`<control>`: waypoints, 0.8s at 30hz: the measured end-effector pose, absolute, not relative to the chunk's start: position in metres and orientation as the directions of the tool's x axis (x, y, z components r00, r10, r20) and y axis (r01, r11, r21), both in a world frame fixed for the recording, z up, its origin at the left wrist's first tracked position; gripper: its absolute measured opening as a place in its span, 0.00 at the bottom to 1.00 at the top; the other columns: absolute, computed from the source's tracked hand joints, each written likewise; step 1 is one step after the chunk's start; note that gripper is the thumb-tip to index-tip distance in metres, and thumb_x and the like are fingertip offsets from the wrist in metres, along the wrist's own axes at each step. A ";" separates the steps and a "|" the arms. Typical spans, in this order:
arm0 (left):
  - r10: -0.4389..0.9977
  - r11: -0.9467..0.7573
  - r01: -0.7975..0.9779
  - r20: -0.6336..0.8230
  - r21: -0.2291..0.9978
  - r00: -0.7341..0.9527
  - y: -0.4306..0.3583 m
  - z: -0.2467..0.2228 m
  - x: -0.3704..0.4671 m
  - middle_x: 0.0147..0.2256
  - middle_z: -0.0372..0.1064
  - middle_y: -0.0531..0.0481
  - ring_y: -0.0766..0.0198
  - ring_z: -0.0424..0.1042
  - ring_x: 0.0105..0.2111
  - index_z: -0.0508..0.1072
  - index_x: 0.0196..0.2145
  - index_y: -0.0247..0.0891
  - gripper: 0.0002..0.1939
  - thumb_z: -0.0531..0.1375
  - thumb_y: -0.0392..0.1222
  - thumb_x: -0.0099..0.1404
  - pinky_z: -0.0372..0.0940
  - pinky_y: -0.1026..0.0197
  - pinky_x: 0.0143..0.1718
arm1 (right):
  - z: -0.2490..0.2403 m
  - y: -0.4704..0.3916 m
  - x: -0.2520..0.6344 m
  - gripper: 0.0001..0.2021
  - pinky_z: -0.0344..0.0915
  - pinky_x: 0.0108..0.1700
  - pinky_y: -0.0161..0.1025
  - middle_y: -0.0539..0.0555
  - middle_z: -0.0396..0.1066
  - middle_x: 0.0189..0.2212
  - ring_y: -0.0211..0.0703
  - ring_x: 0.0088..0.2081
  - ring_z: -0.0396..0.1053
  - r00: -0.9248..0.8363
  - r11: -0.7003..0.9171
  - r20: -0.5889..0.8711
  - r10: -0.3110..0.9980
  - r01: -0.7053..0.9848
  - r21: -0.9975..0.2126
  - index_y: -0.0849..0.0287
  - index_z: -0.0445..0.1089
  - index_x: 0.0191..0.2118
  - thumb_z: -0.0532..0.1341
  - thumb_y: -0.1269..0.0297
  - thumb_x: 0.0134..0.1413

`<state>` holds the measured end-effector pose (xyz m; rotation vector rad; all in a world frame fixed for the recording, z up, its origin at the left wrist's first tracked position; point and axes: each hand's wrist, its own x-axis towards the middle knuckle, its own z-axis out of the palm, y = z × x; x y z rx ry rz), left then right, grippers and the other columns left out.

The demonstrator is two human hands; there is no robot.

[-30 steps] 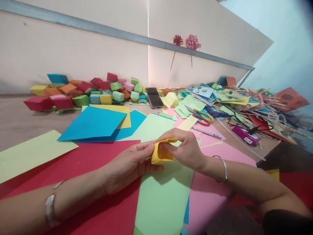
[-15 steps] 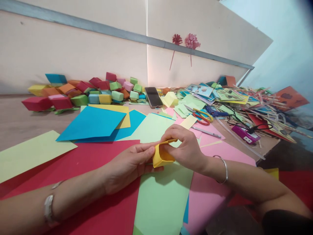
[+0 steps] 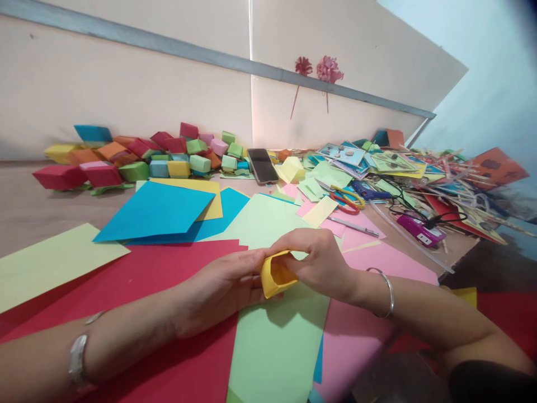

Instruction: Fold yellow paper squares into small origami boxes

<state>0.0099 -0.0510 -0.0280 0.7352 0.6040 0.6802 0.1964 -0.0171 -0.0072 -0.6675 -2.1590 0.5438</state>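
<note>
In the head view, the left hand [image 3: 222, 282] has its thumb and fingers clamped on the left side of a small yellow paper box [image 3: 271, 281], which is held above a pale green sheet [image 3: 279, 352]. The right hand [image 3: 325, 263] pinches the box's upper right edge (its open end faces the camera). Scissors [image 3: 347, 202] and a phone [image 3: 263, 167] lie beyond, well apart from both hands.

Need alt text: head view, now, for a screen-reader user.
A person's left hand and right hand hold a small open yellow paper form over a pale green sheet. Colourful folded paper blocks, a phone and scissors lie farther back.
</note>
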 end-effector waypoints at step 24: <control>0.707 0.612 -0.305 -0.331 0.730 0.625 -0.059 -0.024 0.014 0.50 0.71 0.43 0.53 0.66 0.52 0.77 0.47 0.40 0.16 0.58 0.50 0.68 0.65 0.54 0.51 | 0.000 -0.017 0.197 0.10 0.62 0.34 0.33 0.47 0.72 0.29 0.36 0.30 0.67 -0.538 0.652 0.387 0.749 0.492 -0.577 0.56 0.67 0.36 0.61 0.75 0.45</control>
